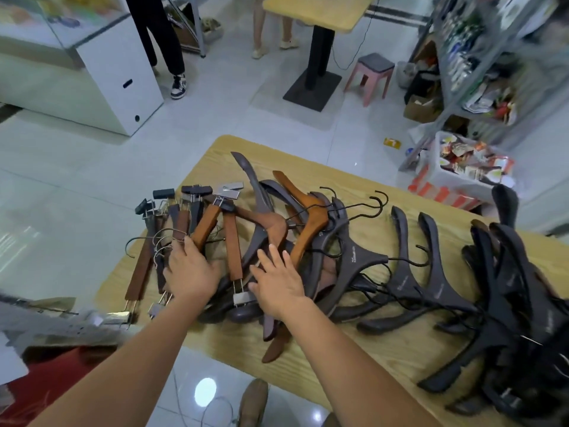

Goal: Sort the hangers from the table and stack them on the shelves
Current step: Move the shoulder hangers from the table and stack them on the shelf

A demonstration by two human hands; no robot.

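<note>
the left hand (191, 269) lies over the silver hooks of the clip hangers (180, 224), fingers bent down among them (whether they actually clasp a hook i cannot tell). just right of it the right hand (278, 285) rests flat, fingers straight and spread, on a mixed pile (308, 217) of brown and dark hangers. further right of that hand, dark hangers (406, 272) lie side by side on the wooden counter (400, 355), then a heaped black stack (520, 291).
</note>
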